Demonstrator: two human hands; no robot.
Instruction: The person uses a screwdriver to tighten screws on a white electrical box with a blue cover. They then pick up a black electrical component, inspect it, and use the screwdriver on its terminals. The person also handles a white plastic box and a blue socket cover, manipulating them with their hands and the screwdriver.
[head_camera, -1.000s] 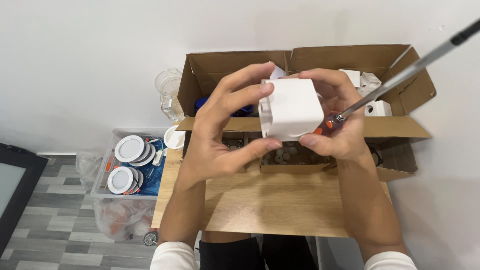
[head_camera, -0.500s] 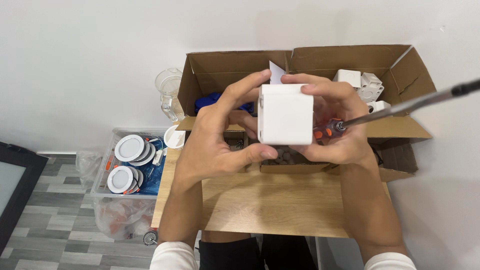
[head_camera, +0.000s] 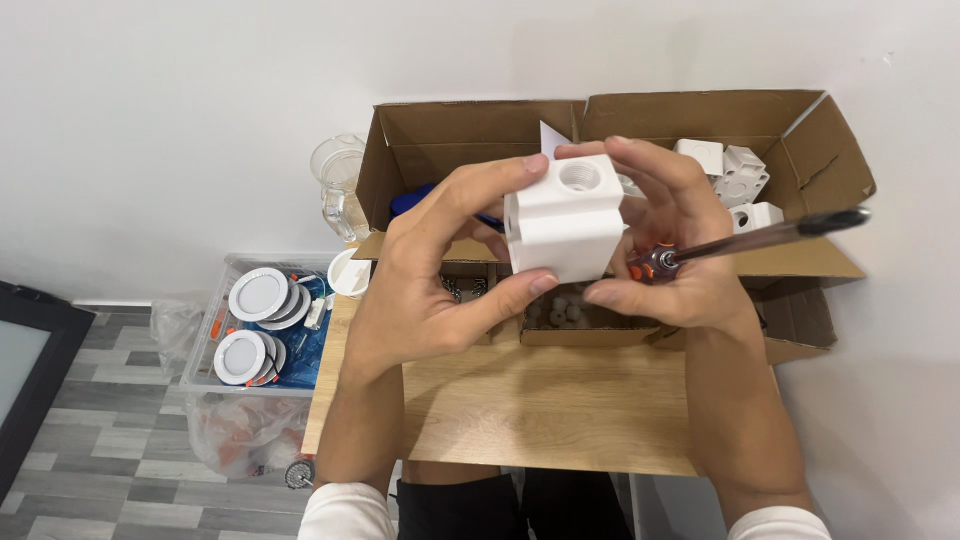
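I hold a white plastic box (head_camera: 565, 225) with a round hole on its top face, up in front of me with both hands. My left hand (head_camera: 440, 275) grips its left side, thumb under the lower edge and index finger over the top. My right hand (head_camera: 672, 250) cups its right side and back. That same hand also pins a screwdriver (head_camera: 745, 240) with an orange-and-black handle; its metal shaft sticks out to the right.
A wooden table (head_camera: 540, 400) lies below my hands. On it stands an open cardboard box (head_camera: 640, 125) with more white plastic boxes (head_camera: 735, 175) at its right end. A clear bin (head_camera: 255, 325) with round white light fittings sits on the floor at left, a glass jug (head_camera: 338, 185) behind it.
I have turned the white box in my hands, so its face with the round hole now points up. The screwdriver shaft has swung down from a steep slant to nearly level.
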